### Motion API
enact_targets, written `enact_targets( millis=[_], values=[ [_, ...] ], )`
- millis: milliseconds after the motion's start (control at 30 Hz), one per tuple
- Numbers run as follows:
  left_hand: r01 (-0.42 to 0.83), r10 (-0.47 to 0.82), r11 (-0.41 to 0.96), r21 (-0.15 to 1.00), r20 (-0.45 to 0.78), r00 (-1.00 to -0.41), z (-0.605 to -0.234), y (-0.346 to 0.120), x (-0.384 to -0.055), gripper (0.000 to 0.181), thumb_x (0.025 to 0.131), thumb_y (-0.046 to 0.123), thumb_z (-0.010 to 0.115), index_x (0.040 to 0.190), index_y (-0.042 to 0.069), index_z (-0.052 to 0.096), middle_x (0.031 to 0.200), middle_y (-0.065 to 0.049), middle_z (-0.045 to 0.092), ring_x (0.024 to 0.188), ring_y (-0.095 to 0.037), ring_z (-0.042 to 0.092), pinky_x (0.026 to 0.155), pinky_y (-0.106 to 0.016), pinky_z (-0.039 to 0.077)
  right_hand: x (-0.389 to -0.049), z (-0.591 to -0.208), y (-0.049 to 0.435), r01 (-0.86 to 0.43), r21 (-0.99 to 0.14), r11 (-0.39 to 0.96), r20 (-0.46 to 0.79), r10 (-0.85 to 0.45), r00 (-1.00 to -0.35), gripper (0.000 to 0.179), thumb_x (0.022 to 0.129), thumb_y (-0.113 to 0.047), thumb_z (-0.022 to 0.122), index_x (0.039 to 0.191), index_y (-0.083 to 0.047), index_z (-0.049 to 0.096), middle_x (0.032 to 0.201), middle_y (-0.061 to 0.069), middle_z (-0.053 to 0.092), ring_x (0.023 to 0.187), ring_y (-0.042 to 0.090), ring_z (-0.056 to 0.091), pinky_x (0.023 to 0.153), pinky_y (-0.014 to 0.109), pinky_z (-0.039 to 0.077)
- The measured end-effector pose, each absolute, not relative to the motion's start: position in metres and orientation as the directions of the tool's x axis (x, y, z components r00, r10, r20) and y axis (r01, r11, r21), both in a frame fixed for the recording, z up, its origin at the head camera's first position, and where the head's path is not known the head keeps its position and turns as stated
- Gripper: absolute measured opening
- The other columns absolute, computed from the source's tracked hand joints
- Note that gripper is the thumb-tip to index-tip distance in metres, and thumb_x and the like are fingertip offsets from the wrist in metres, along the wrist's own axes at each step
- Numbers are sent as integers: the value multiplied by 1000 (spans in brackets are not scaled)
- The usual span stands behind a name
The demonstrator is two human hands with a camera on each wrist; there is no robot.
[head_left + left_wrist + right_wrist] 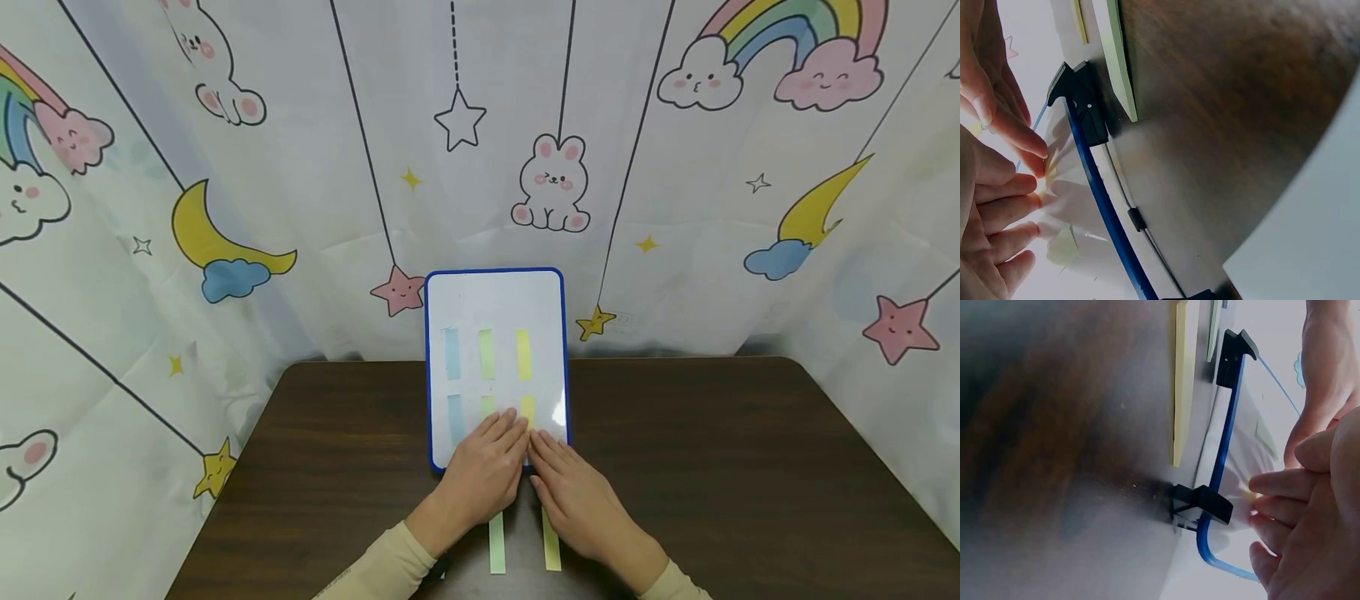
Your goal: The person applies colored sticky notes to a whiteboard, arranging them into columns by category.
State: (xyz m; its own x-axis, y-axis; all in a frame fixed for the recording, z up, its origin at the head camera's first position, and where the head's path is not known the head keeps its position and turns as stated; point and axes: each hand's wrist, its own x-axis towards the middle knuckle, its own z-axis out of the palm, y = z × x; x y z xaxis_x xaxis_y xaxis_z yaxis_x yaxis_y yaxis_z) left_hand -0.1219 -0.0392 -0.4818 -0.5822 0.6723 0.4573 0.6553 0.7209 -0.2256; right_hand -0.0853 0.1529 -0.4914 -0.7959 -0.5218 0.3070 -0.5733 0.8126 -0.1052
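A blue-framed whiteboard point(495, 300) stands tilted on the table. Its upper row has a blue strip point(452, 354), a green strip point(487, 354) and a yellow strip point(523, 354). Below are a second blue strip point(456, 418), a green strip point(488, 405) and a yellow strip point(528, 410), the last two partly hidden by fingers. My left hand point(483, 471) touches the board beside the lower yellow strip, fingers extended. From the other side, my right hand point(581, 496) reaches the same strip with its fingertips. The wrist views show both hands' fingertips close together at the board.
On the table point(690, 450), in front of the board, lie a green sticky-note pad point(497, 546) and a yellow sticky-note pad point(552, 542). Black feet point(1210, 503) and a thin metal rod point(1159, 250) support the board's lower edge. A patterned curtain point(300, 108) hangs behind.
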Motion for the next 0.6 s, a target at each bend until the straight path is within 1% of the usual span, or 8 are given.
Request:
enact_targets(
  millis=[400,600],
  values=[
    [655,689,714,-249,419,-592,-480,-40,-121,38,95,29,56,127,12,66,134,-2,65,132,-19,56,116,-36,40,-83,-493,152,-559,-156,815,279,-506,-816,47,102,-30,49,144,-10,49,154,4,44,143,19,41,115,41,40],
    [653,681,720,-236,424,-597,-478,-40,-120,37,96,28,55,128,13,66,134,-1,64,132,-19,55,116,-36,40,-84,-491,152,-557,-161,815,268,-507,-819,46,102,-30,48,143,-9,49,153,5,44,143,20,41,116,41,40]
  ],
)
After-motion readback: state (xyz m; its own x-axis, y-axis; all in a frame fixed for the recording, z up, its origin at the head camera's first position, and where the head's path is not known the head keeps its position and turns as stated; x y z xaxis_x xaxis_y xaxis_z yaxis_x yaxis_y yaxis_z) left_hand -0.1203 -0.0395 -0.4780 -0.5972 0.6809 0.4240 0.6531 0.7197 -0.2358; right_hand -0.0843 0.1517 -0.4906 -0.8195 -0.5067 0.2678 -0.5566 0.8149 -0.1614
